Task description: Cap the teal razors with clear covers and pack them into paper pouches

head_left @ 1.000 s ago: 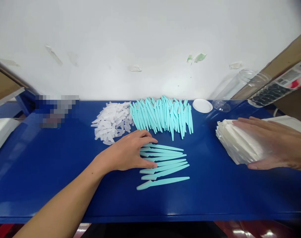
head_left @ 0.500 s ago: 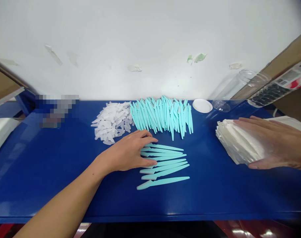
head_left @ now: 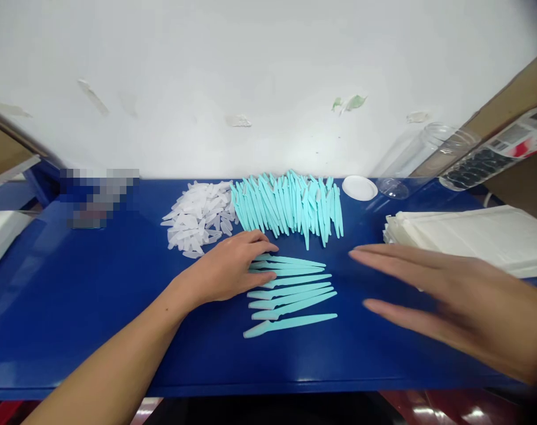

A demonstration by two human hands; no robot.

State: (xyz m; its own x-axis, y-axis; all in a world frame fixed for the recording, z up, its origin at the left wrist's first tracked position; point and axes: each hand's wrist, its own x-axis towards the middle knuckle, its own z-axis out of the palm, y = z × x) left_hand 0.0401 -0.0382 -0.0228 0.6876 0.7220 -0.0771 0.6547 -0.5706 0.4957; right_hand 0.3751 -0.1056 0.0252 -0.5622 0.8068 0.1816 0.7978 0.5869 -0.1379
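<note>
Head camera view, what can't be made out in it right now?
All in the head view:
Left ends of the upper turquoise tools in the front row, and whether they are gripped: covered by the left hand.
Right hand: finger detail blurred.
Whatever is behind the pixelated patch: masked.
White device: cut off by the left edge.
Print on the label: too small.

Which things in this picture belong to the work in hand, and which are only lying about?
Probably in the work:
Row of turquoise sticks, at the left hand
Turquoise pile of similar sticks
Translucent pieces beside it, perhaps

Probably lying about:
White disc
Clear jar
Labelled container
</note>
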